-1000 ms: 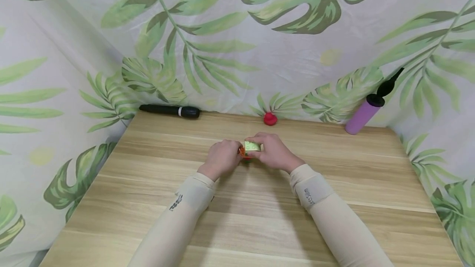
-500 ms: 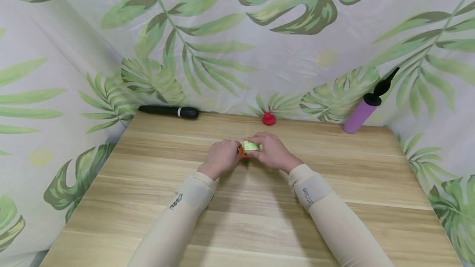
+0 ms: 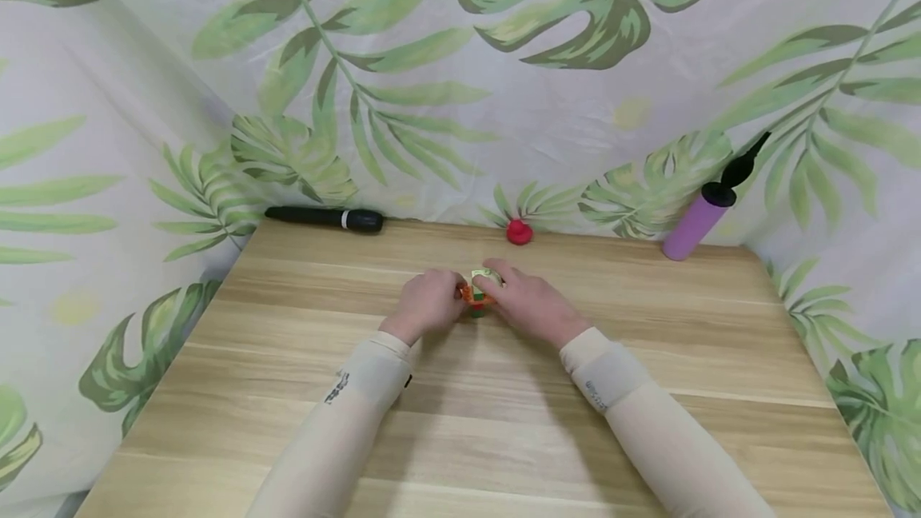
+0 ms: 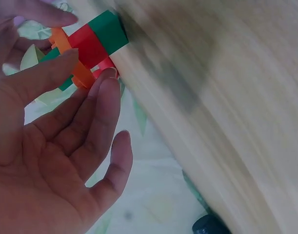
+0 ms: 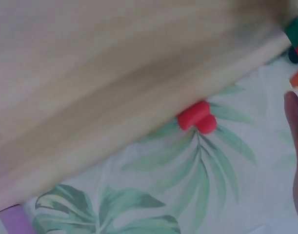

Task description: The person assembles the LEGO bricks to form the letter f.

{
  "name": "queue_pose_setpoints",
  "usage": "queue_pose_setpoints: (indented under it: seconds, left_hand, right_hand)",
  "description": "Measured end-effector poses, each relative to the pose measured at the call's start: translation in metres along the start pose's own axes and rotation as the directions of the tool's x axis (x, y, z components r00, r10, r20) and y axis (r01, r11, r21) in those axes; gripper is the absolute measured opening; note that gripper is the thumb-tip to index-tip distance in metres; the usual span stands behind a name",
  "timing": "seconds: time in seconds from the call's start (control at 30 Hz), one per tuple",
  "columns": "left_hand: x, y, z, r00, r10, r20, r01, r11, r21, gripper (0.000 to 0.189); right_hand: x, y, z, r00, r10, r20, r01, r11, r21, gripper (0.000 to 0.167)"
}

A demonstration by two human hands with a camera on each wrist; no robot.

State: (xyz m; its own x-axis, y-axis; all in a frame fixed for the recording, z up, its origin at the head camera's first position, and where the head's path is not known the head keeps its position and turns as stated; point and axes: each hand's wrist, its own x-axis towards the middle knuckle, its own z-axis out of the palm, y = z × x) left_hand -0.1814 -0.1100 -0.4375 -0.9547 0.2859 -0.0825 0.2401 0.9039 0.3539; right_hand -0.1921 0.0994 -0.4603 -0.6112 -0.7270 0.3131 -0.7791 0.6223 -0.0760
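Note:
A small stack of toy building blocks point(image 4: 89, 48) stands near the table's middle, with green and red blocks low down. An orange piece point(image 4: 66, 45) crosses it above them, with more green beyond. At the top is a pale yellow-green block point(image 3: 478, 278), partly covered by fingers. My left hand point(image 3: 430, 300) pinches the orange piece between thumb and fingers, from the left. From the right, my right hand point(image 3: 536, 304) holds the pale block with thumb and finger at its top. In the right wrist view only part of this hand point(image 5: 297, 141) shows, beside the stack's edge.
Along the table's point(image 3: 446, 438) back edge lie a black wand-like object with a white band point(image 3: 324, 219) and a small red rounded object point(image 3: 519, 232). A purple cylinder with a black nozzle point(image 3: 692, 229) leans at the back right. Leaf-patterned cloth point(image 3: 417, 126) hangs behind.
My right hand's thumb and finger have shifted up over the pale block, uncovering more of the orange and green below. My left hand keeps its pinch in nearly the same place.

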Motion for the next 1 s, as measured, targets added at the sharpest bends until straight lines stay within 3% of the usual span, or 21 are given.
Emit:
queue_pose_setpoints:
  seconds: [0.1, 0.17, 0.33, 0.47, 0.7, 0.9, 1.0]
  left_hand:
    - [0.001, 0.000, -0.001, 1.000, -0.011, 0.026, 0.013, 0.998, -0.058, 0.016]
    - [0.003, 0.000, -0.002, 0.999, -0.024, 0.045, 0.028, 0.994, -0.108, 0.023]
    - [0.009, 0.005, -0.002, 0.996, -0.054, 0.071, 0.071, 0.964, -0.257, 0.029]
    - [0.013, 0.011, 0.004, 0.996, -0.066, 0.056, 0.077, 0.968, -0.238, 0.025]
    - [0.020, 0.021, 0.017, 0.998, -0.044, 0.034, 0.047, 0.996, -0.080, 0.020]
    - [0.025, 0.026, 0.024, 0.997, -0.032, 0.064, 0.039, 0.992, -0.120, 0.019]
    - [0.027, 0.026, 0.026, 0.997, -0.023, 0.068, 0.032, 0.990, -0.134, 0.019]
  right_hand:
    - [-0.001, 0.003, 0.004, 1.000, 0.021, 0.011, -0.021, 0.999, 0.042, 0.048]
    - [0.001, 0.006, 0.005, 0.994, 0.101, 0.044, -0.106, 0.984, 0.144, 0.053]
    - [0.007, 0.015, 0.002, 0.941, 0.307, 0.144, -0.339, 0.867, 0.366, 0.066]
    - [0.012, 0.021, -0.002, 0.907, 0.350, 0.234, -0.419, 0.812, 0.406, 0.067]
    - [0.015, 0.029, -0.003, 0.856, 0.375, 0.355, -0.495, 0.791, 0.359, 0.066]
    - [0.007, 0.040, 0.002, 0.858, 0.364, 0.363, -0.490, 0.793, 0.363, 0.054]
    - [0.003, 0.044, 0.003, 0.856, 0.364, 0.367, -0.497, 0.777, 0.387, 0.050]
